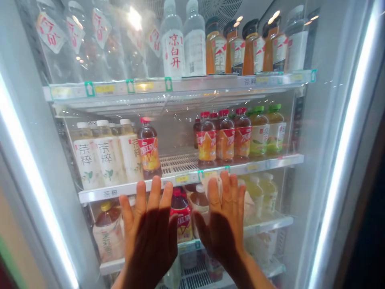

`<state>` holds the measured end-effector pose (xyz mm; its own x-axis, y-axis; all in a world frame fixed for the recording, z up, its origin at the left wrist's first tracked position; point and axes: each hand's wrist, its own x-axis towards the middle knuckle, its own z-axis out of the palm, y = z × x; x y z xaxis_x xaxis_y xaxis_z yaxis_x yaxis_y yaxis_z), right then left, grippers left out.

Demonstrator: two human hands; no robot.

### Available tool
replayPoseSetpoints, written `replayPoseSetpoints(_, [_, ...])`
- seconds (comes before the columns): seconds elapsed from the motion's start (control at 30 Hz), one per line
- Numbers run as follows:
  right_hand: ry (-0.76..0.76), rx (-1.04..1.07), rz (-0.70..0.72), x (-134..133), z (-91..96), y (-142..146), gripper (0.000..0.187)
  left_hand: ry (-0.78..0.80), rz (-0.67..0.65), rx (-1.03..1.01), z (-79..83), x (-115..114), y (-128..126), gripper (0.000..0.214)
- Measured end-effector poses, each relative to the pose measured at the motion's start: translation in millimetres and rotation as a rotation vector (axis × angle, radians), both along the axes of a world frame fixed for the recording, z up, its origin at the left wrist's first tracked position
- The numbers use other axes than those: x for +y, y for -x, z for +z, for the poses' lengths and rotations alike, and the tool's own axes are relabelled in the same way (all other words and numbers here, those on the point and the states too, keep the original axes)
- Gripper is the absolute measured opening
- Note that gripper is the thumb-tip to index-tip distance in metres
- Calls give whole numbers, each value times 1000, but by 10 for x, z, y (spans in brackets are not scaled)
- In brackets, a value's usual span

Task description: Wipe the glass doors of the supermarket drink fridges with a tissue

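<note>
Both hands are raised in front of a lit drinks cooler, palms turned toward it. My left hand [152,228] has its fingers spread and holds nothing that I can see. Beside it, my right hand [224,216] is stretched out too, its thumb apart from the fingers. Between them a red-labelled tea bottle [182,218] stands on the third shelf, partly covered. A pale beige thing [249,206] shows behind the right fingers; its kind is unclear. Just above my left fingertips stands a red-capped iced tea bottle [148,150] on the middle shelf.
White-labelled tea bottles [104,154] stand at the left of the middle shelf. More iced tea bottles [226,140] and green-capped bottles [274,130] are at its right. Clear water bottles [173,48] line the top shelf [207,83]. Bright light strips [345,140] run along both sides.
</note>
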<state>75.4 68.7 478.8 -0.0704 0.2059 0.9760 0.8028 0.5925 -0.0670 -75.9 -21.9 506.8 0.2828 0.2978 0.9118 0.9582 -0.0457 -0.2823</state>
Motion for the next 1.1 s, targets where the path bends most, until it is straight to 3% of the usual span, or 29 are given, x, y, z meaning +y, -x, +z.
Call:
replayPoseSetpoints(0.2, [-102,-10,37,-107,540,437,80,-67,47,-24,175,-190,551,76])
replayPoseSetpoints(0.4, [-146,-107,125,-487,289,1110,78,-84,105,-70,82,-484,1019,78])
replayPoseSetpoints(0.57, [-117,-156,178,-694,428,1503,74,-49,144,-100,-31,-643,1303,81])
replayPoseSetpoints(0.63, [-96,-181,170,-765,284,1540,67,-12,157,-118,-105,-700,1372,83])
replayPoseSetpoints(0.77, [-138,-282,207,-867,-257,1464,51,7,118,-107,-293,-760,1395,84])
replayPoseSetpoints(0.97, [-48,-225,90,-740,-388,1176,57,45,37,-98,-463,-628,1103,84])
replayPoseSetpoints(1.1, [-122,-331,177,-644,-803,844,48,91,-75,-84,-705,-539,826,82])
